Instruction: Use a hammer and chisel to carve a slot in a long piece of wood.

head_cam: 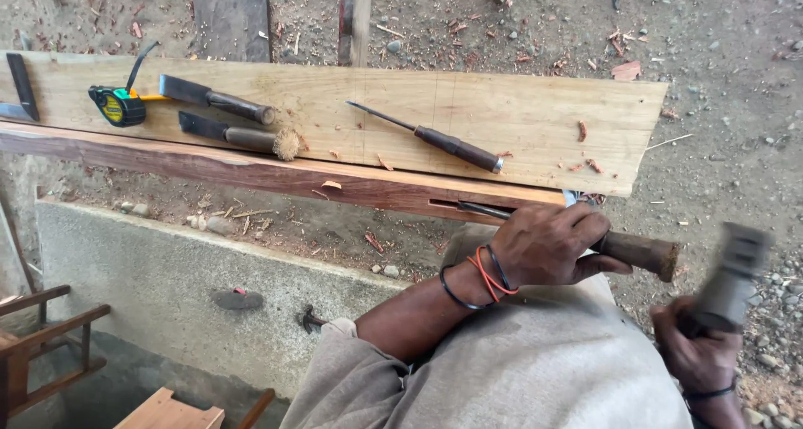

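So here we've got our left hand (548, 247) wrapped tight around the wooden handle of a chisel (619, 247), fingers closed all the way round it, with the blade running left into a slot (456, 204) cut in the edge of the reddish-brown board (251, 171). The butt end of the handle sticks out to the right of our fist, all mushroomed and battered. Our right hand (696, 355) is down in the lower right corner, fist closed on the handle of a mallet (729, 277), and the head is blurred, so we can't make out much of its shape beyond a dark blocky lump a little way off the chisel's butt, not touching it. There are orange and black bands on the left wrist, and a dark one on the right. Up on the pale plank (468, 111) lying beside the red board we've got a narrow chisel with a dark handle (435, 138) sitting near the middle, two wider chisels (224, 118) lying side by side further left, and a yellow and black tape measure (120, 105) just beside those. Wood chips are scattered over the plank and the gravelly ground (719, 128). A concrete ledge (159, 270) runs below the boards.
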